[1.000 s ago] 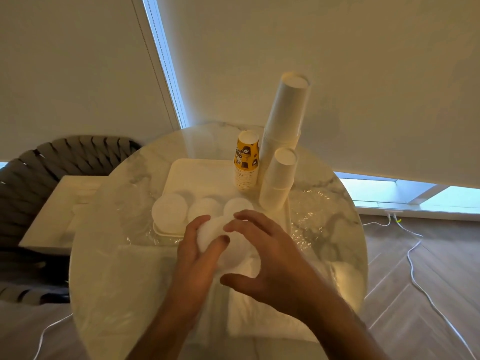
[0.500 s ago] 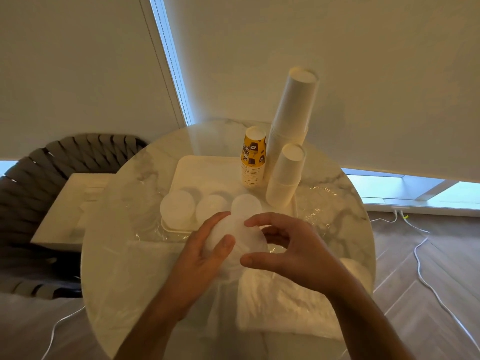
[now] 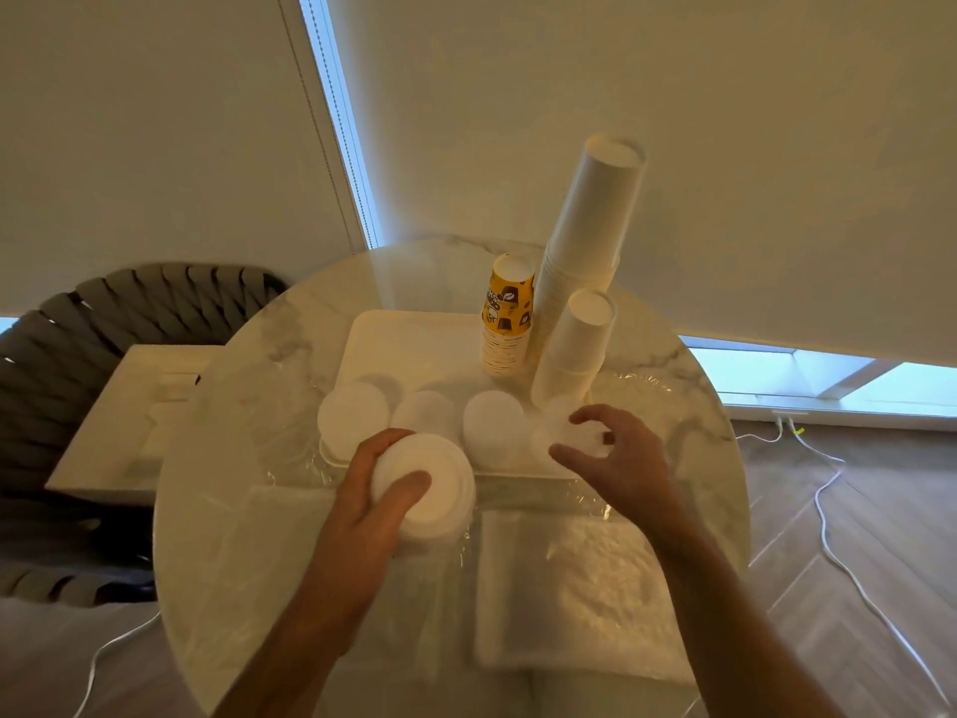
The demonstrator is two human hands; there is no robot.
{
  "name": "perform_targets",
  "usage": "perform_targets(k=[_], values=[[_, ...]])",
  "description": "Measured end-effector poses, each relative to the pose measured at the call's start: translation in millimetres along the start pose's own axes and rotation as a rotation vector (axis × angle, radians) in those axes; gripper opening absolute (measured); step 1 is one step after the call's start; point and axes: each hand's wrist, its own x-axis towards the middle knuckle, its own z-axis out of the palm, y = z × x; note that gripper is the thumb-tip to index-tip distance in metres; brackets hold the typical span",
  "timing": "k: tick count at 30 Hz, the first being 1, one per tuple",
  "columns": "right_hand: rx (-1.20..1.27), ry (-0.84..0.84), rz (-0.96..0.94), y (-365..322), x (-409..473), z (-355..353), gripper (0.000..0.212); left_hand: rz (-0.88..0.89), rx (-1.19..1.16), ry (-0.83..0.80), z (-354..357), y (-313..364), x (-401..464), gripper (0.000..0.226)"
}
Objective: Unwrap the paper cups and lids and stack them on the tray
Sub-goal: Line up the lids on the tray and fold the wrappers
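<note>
Left hand grips a stack of white lids just off the tray's near edge, over the round desk. Right hand pinches a few lids at the tray's near right corner, beside the short white cup stack. Tall cup stack and printed yellow cups crowd the tray's right side; three lid piles line its near edge. Tray's far left is bare. Crumpled plastic wrap lies near the desk's front edge.
</note>
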Motion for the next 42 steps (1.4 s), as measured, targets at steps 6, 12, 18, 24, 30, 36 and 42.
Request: perform_targets(k=[6,12,18,24,30,36,42], values=[[-0.470,-0.116,-0.006,41.8,34.8,40.2,0.053,-0.033,-0.007,0.020,-5.4,-1.6,-3.1,0.038],[-0.558,-0.181,0.008,41.2,41.5,46.4,0.053,-0.017,-0.013,0.045,-16.8,-7.2,-4.2,0.044],[-0.619,-0.187,0.016,40.8,41.5,48.0,0.055,-0.007,-0.006,0.046,-20.9,-7.5,-4.6,0.048],[-0.575,-0.161,0.034,37.2,28.0,47.5,0.048,0.018,-0.010,0.056,-22.2,-9.1,-3.9,0.030],[-0.054,0.130,-0.236,-29.3,-26.8,31.9,0.024,0.020,0.037,0.105,-20.9,-11.2,-0.8,0.033],[0.045,-0.222,-0.573,-93.6,-87.1,30.7,0.048,0.095,0.103,0.074,-15.3,-1.1,1.7,0.034],[-0.041,-0.198,-0.586,-94.3,-89.3,39.1,0.064,0.089,0.130,0.021,-7.1,8.5,-0.9,0.028]])
